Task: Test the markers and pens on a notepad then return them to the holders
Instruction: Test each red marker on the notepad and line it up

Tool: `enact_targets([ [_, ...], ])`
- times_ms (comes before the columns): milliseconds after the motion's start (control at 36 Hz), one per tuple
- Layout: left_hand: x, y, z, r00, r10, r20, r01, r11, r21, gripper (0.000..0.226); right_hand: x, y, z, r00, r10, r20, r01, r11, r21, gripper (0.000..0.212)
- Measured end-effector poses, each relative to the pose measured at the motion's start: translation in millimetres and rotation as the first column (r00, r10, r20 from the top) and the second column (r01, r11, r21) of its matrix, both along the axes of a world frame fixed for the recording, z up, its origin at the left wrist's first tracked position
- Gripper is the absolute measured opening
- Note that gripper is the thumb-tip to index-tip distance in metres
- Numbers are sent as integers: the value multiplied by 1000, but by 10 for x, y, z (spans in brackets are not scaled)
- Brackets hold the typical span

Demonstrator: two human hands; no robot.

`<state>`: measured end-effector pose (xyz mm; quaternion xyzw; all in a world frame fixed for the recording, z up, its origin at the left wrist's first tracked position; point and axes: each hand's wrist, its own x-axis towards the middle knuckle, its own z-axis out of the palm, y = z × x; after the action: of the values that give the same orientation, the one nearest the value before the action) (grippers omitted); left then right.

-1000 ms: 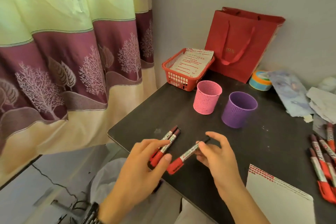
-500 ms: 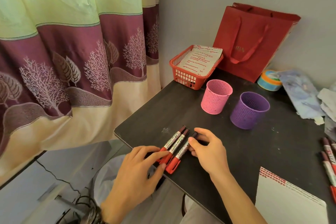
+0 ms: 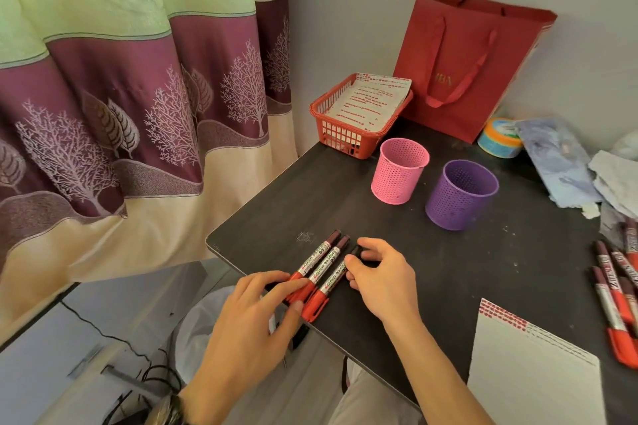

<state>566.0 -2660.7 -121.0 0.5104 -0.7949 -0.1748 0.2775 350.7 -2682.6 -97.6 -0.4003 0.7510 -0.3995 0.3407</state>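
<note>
Logged from my remote feed, largest first.

- Curtain (image 3: pixel 121 114): green, maroon and cream, hanging at 10 o'clock beside the desk.
- Desk (image 3: pixel 448 269): dark top; it carries everything below.
- Bag (image 3: pixel 466 62): red, upright against the wall at 12 o'clock.
- Notepad (image 3: pixel 535 373): white, at 4 o'clock, with red marks along its top edge.
- Basket (image 3: pixel 345 134): red, at 11 o'clock, holding a sheet with red marks.
- Purple holder (image 3: pixel 459 197): upright, mid-desk.
- Pink holder (image 3: pixel 397 172): upright, just beside the purple one at its 10 o'clock.
- Left hand (image 3: pixel 255 321): fingers fairly straight, resting on the markers' red caps.
- Right hand (image 3: pixel 383 276): I read its fingers as curled, pinching the dark end of the third marker (image 3: pixel 333 278).
- Markers (image 3: pixel 319 260): three lying side by side at the desk's 7 o'clock corner, well apart from both holders.
- Spare markers (image 3: pixel 614 286): loose at 3 o'clock.
</note>
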Motion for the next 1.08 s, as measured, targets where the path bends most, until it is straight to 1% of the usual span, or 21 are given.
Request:
enact_targets([
  [194, -30, 15, 14, 999, 13, 41, -14, 1000, 11, 55, 14, -2, 12, 1000, -13, 2, 13, 1000, 5, 42],
  [333, -31, 21, 58, 997, 6, 81, -10, 999, 43, 47, 14, 19, 14, 999, -19, 49, 19, 1000, -16, 46],
  [417, -47, 33, 125, 997, 3, 79, -6, 999, 38, 42, 18, 55, 33, 995, -38, 88, 42, 998, -43, 49],
  [472, -58, 41, 157, 998, 4, 65, -6, 999, 36, 41, 11, 100, 59, 991, -50, 126, 56, 997, -44, 45],
  [556, -77, 23, 224, 1000, 11, 22, -11, 999, 32, 50, -82, 238, 135, 986, -70, 149, 77, 996, -41, 37],
  [639, -160, -46, 355, 998, 4, 65, -1, 999, -49, 58, -287, 496, 241, 990, -70, 124, 78, 995, -58, 28],
  [694, -289, -102, 444, 997, -2, 83, 11, 994, -111, 65, -457, 750, 311, 988, -83, 131, 98, 988, -118, 22],
  [750, -483, -152, 537, 995, -24, 101, 36, 991, -127, 54, -640, 1033, 355, 983, -134, 128, 157, 970, -184, 22],
  [833, -867, -210, 636, 986, -102, 135, 120, 984, -130, 38, -960, 1429, 367, 964, -261, 42, 264, 933, -244, 25],
  [917, -1334, -196, 721, 950, -276, 145, 297, 943, -148, 39, -1296, 1805, 307, 910, -397, -120, 349, 889, -298, 30],
  [944, -1504, -185, 729, 924, -350, 151, 371, 917, -147, 37, -1400, 1914, 272, 880, -434, -193, 368, 880, -300, 31],
  [1000, -1872, -162, 710, 855, -476, 204, 501, 861, -92, 31, -1594, 2112, 210, 803, -463, -375, 388, 884, -261, 32],
  [1056, -2259, -137, 664, 770, -574, 278, 595, 804, 13, 32, -1770, 2286, 104, 727, -425, -539, 366, 904, -219, 35],
  [1083, -2455, -113, 650, 732, -616, 291, 629, 775, 56, 35, -1833, 2360, 43, 706, -401, -584, 357, 914, -195, 37],
])
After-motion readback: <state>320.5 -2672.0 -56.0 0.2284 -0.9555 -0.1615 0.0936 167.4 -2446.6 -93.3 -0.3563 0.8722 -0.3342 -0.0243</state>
